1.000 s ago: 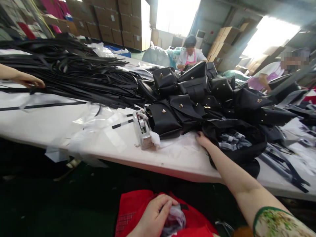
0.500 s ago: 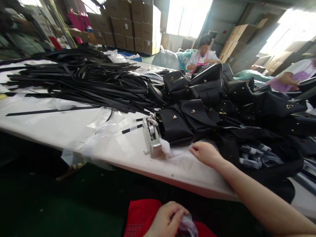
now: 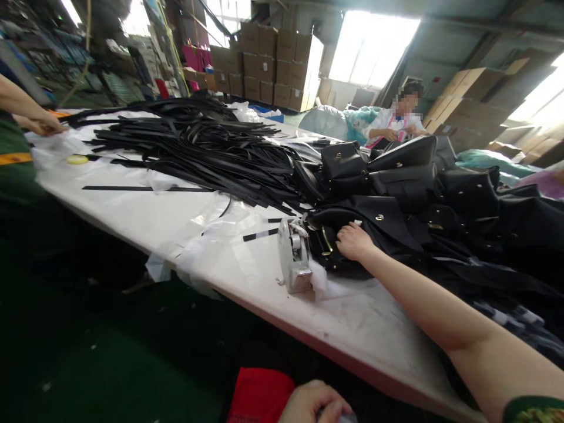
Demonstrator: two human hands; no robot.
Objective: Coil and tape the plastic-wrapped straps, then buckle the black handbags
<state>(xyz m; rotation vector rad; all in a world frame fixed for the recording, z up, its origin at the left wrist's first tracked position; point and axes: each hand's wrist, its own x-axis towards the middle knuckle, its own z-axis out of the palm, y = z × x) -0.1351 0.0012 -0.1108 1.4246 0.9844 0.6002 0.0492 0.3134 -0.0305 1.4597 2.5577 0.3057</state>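
Note:
My right hand [image 3: 353, 241] reaches over the table onto a black handbag [image 3: 348, 267] at its near side. The fingers are curled on the bag's flap, which is turned back, and gold metal trim shows at the left. Low in the view, by the red cloth at my lap, my left hand [image 3: 315, 402] is closed around a clear plastic-wrapped bundle [image 3: 348, 418], mostly hidden by the fingers and the frame edge. A tape dispenser [image 3: 294, 258] stands just left of the handbag, with crumpled white tissue [image 3: 319, 279] beside it.
Long black straps [image 3: 189, 141] lie heaped on the white table [image 3: 247, 276]. More black handbags [image 3: 405, 182] are piled to the right. A co-worker [image 3: 394, 126] sits across the table; another person's hand [image 3: 46, 123] is at the far left. Cardboard boxes [image 3: 259, 64] stand behind.
My right hand has moved from the bare table edge onto the handbag, and its flap is now turned back. The view has swung left. My left hand still holds the bundle.

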